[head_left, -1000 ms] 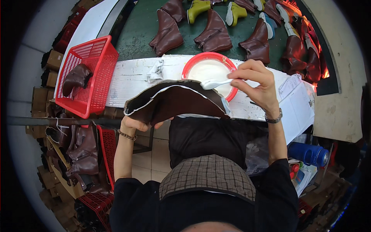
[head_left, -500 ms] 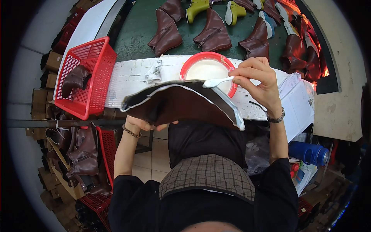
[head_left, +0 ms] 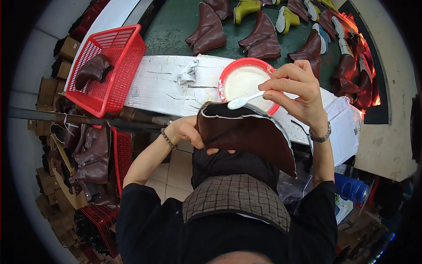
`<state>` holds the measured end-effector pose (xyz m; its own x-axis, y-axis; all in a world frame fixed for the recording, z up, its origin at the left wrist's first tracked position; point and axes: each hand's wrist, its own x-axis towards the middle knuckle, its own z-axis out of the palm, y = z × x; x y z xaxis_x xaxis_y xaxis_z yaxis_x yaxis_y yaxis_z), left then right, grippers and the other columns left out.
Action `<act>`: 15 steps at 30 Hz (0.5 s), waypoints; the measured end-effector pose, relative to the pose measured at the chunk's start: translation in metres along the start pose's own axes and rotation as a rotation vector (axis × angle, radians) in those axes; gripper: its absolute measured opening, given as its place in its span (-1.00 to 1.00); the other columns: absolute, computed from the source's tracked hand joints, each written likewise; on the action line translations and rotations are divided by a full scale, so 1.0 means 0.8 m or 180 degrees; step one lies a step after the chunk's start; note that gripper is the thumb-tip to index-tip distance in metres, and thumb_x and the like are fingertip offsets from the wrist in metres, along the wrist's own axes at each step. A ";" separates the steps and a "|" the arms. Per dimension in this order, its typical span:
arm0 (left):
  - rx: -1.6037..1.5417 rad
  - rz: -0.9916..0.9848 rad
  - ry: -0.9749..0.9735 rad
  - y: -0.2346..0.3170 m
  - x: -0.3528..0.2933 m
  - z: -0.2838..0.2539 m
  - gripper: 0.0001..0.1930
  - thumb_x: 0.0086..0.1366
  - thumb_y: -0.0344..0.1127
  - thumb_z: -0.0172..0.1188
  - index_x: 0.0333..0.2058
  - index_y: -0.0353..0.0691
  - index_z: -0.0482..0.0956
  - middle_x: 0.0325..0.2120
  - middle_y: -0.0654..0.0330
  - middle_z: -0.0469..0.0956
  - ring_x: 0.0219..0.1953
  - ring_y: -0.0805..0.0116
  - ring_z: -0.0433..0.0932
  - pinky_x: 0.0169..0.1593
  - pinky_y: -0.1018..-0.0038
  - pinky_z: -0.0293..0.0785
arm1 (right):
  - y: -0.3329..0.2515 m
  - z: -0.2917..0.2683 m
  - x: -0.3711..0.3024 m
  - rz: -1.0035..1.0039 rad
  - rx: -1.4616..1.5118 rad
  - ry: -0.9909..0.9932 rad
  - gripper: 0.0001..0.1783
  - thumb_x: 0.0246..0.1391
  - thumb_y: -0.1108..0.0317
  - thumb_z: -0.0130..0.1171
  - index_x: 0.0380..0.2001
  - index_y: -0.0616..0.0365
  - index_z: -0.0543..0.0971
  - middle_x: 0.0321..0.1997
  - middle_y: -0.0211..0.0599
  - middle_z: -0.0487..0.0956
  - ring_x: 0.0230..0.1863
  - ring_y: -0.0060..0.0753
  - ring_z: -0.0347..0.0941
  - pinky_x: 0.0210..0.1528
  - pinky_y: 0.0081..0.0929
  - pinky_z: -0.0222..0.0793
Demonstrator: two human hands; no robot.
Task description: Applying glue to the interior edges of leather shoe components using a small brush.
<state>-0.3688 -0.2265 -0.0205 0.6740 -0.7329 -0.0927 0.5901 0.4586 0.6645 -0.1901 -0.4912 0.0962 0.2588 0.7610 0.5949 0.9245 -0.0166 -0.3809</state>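
Observation:
My left hand (head_left: 190, 131) grips the left end of a dark brown leather boot upper (head_left: 248, 137), with the thumb on its outer face and some fingertips showing below. A white line runs along the upper's top edge, and dark lining shows inside. Between the thumb and fingers of my right hand (head_left: 296, 90) is a small white plastic spoon (head_left: 241, 103). Its bowl end lies at the upper's top edge; whether it touches is hard to tell. Just beyond stands a round red dish (head_left: 246, 62) holding a creamy white paste, partly hidden by my right hand.
A red plastic basket (head_left: 125, 77) with one brown boot (head_left: 93, 71) stands at the left. Several brown and yellow-green boots lie on the green surface (head_left: 169, 33) beyond. A crumpled white rag (head_left: 188, 72) sits on the white board (head_left: 151, 83). Papers (head_left: 343, 127) and a blue bottle (head_left: 351, 188) are at the right.
The boot upper has turned and dropped lower on the right, and my left hand has come up into fuller view. The spoon has shifted toward the upper's left end. The whole view has shifted slightly.

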 end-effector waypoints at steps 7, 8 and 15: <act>0.0037 -0.0047 -0.0373 -0.012 0.020 0.001 -0.08 -0.08 -0.50 0.27 0.36 -0.50 0.20 0.07 -0.41 0.51 -0.38 0.23 0.55 -0.29 0.47 0.48 | -0.005 0.011 0.017 -0.0145 0.0129 -0.0023 -0.77 -0.12 0.30 0.52 -0.31 -0.01 0.78 -0.36 -0.51 0.61 -0.30 -0.53 0.45 -0.05 -0.43 0.18; -0.0295 -0.0057 -0.0146 -0.012 0.014 -0.001 -0.04 -0.04 -0.45 0.32 0.39 -0.45 0.14 0.10 -0.43 0.48 -0.38 0.22 0.55 -0.28 0.45 0.49 | 0.000 0.007 0.014 -0.0140 0.0130 0.0064 -0.77 -0.12 0.31 0.53 -0.31 -0.01 0.79 -0.34 -0.51 0.62 -0.30 -0.53 0.45 -0.04 -0.43 0.18; -0.0169 0.1175 0.0382 0.005 -0.046 0.000 0.18 -0.16 -0.46 0.52 0.45 -0.25 0.02 -0.09 -0.52 0.51 -0.53 0.19 0.52 -0.50 0.40 0.39 | 0.024 0.004 -0.070 0.0670 0.0107 0.0534 -0.77 -0.12 0.39 0.52 -0.29 0.03 0.79 -0.31 -0.43 0.65 -0.22 -0.40 0.50 -0.03 -0.41 0.28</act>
<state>-0.3915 -0.1980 -0.0145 0.8905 -0.4514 0.0573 0.3183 0.7080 0.6304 -0.1877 -0.5320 0.0534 0.4897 0.6249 0.6080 0.8363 -0.1396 -0.5302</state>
